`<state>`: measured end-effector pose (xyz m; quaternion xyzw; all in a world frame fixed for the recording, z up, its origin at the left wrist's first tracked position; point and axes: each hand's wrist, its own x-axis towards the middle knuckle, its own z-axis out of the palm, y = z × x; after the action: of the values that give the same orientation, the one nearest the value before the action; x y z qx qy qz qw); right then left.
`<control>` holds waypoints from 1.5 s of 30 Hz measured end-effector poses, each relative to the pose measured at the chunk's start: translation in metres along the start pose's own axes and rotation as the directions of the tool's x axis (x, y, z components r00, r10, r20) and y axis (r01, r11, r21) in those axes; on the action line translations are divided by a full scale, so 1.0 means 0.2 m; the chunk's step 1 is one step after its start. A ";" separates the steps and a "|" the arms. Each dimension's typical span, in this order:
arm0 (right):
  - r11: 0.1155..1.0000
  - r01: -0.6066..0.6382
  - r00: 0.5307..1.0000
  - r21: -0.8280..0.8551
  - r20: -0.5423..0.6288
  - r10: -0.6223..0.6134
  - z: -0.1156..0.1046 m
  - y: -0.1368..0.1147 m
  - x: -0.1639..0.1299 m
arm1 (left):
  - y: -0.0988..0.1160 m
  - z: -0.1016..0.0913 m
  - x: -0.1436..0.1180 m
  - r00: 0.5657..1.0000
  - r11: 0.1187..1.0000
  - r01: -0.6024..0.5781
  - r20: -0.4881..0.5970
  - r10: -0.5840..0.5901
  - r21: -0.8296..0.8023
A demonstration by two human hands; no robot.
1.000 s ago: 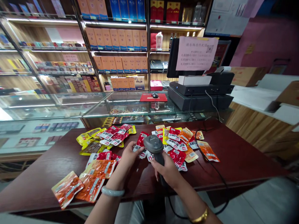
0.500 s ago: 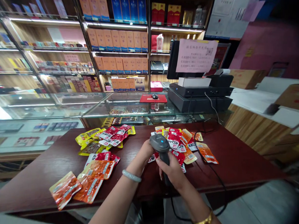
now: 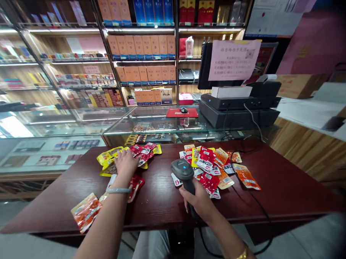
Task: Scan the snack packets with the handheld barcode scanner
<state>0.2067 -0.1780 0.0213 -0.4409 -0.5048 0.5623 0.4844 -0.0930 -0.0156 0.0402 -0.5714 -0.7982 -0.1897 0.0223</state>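
Note:
In my right hand [image 3: 202, 201] is a dark barcode scanner [image 3: 182, 170] with a small blue light on top, held upright by its handle. My left hand [image 3: 126, 162], fingers apart, reaches over the left pile, at its yellow snack packets [image 3: 110, 154] and red snack packets [image 3: 145, 153]. I cannot tell how firmly it touches them. Closer to me, an orange snack packet [image 3: 86, 211] shows beside my left forearm, which hides others. Behind and right of the scanner is a second pile of red packets [image 3: 209, 180] and orange packets [image 3: 247, 176].
Everything lies on a dark red wooden table [image 3: 158, 205]. The scanner's black cable [image 3: 258, 204] loops off the right side. Beyond stand a glass counter [image 3: 150, 119], a monitor [image 3: 204, 66] with a pink notice, a mouse [image 3: 184, 110] and shelves of boxes.
My left hand has left the area beside the scanner and moved left onto the yellow and red packets. My right hand still holds the scanner. The view has shifted slightly.

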 end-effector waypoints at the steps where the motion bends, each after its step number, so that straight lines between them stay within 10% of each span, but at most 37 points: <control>1: 1.000 0.005 1.000 -0.001 -0.003 -0.005 0.01 0.02 0.00 | -0.03 -0.01 0.03 0.999 0.999 0.023 0.025 -0.024 0.048; 12: 1.000 0.023 1.000 0.017 0.000 -0.023 0.03 0.07 0.02 | -0.04 -0.05 0.08 0.985 0.972 -0.135 0.134 0.111 0.194; 19: 1.000 0.015 1.000 -0.003 -0.022 -0.015 0.01 0.04 0.02 | -0.02 -0.18 -0.07 0.997 0.971 0.075 0.042 -0.067 -0.225; 24: 1.000 0.023 0.999 0.002 -0.028 -0.023 0.00 0.00 0.01 | 0.03 -0.09 -0.26 0.992 0.462 0.119 0.127 -0.014 -0.879; 29: 0.999 0.041 0.998 0.023 -0.051 -0.039 0.00 -0.01 0.02 | 0.13 0.00 -0.45 0.968 0.191 0.216 0.236 0.088 -0.958; 45: 0.998 0.054 0.995 0.045 -0.083 -0.050 -0.01 -0.04 0.03 | 0.38 0.07 -0.64 0.947 0.297 0.149 0.223 0.232 -0.943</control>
<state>0.2086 -0.1711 0.0293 -0.4390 -0.4825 0.5426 0.5293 0.0230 -0.1065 0.0160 -0.5154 -0.5063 -0.5299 -0.4442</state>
